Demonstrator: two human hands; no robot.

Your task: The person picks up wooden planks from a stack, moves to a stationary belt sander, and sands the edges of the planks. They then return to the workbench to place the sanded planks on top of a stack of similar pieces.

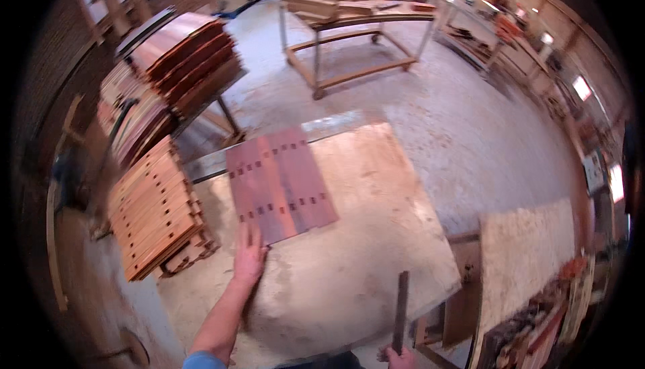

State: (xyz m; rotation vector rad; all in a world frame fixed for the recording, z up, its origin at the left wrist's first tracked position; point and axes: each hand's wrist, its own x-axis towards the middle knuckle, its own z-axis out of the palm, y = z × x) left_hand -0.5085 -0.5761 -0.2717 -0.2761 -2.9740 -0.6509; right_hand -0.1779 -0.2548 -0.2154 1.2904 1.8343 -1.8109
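A reddish-brown wooden panel (279, 181) with rows of small dark slots lies on the pale worktable (363, 255). My left hand (250, 255) rests at the panel's near left corner, fingers stretched out over its edge. Low in the view, my right hand (401, 359) grips the bottom end of a dark narrow strip (401, 308), which points up and away from me. The strip's material is too blurred to tell, and part of my right hand is cut off by the lower edge.
A stack of orange-brown slotted panels (158, 208) sits at the table's left side. Behind it stand more stacked reddish panels (181, 60). A wheeled frame cart (356, 47) carries boards across the floor. At the right are a pale board (524, 255) and wood offcuts (531, 335).
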